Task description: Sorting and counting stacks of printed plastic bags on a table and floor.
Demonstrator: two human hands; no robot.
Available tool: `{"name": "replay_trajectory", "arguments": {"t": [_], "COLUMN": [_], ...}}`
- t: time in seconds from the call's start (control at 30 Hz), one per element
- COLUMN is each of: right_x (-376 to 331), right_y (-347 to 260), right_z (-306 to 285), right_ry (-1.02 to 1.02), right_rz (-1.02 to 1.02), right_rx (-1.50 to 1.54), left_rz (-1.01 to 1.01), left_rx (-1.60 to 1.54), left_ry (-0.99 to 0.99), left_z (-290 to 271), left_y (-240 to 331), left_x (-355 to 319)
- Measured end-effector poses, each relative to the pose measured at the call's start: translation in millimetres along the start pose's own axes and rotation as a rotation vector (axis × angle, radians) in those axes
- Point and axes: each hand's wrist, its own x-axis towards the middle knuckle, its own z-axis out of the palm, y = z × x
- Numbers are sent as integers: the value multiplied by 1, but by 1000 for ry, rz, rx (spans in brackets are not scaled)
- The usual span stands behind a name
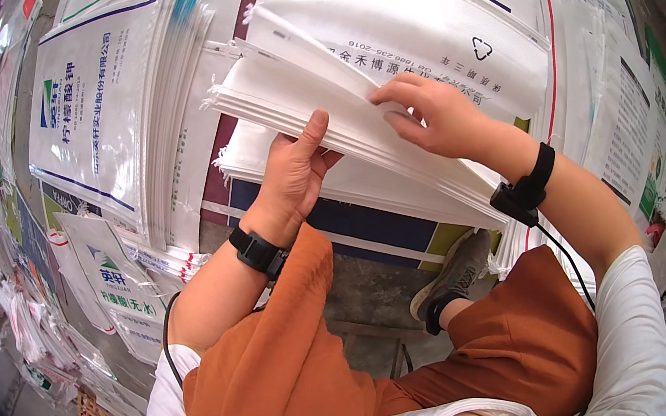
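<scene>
Across my lap lies a stack of white woven sacks (pixel 422 169), its layered edges fanned out toward me. My left hand (pixel 293 171) grips the near edge of this stack, the thumb on top and the fingers partly hidden underneath. Over the stack, my right hand (pixel 435 111) has its fingers closed at the edge of a top white sack (pixel 444 28), which bears dark print and a recycling mark. That sack's edge is raised from the layers below. The exact pinch between thumb and forefinger is slightly blurred.
At the left stands another pile of white sacks (pixel 99 114) with blue print. More printed sacks (pixel 602 107) lie at the right, with a red line along one edge. A dark blue panel (pixel 369 220) shows under the stack, near my shoe (pixel 455 276).
</scene>
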Motion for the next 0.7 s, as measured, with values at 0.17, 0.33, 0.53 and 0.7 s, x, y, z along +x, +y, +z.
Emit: {"name": "replay_trajectory", "arguments": {"t": [0.17, 0.33, 0.53, 0.7], "right_x": [8, 43, 40, 7], "right_y": [14, 90, 66, 53], "right_z": [2, -76, -94, -15], "right_ry": [71, 414, 769, -19], "right_rz": [82, 91, -187, -437], "right_rx": [37, -373, -494, -782], "left_rz": [-19, -28, -48, -44], "left_rx": [2, 2, 46, 65], "left_ry": [12, -5, -41, -80], "left_z": [0, 3, -4, 2], "left_y": [3, 1, 5, 4], "left_x": [-2, -1, -4, -3]}}
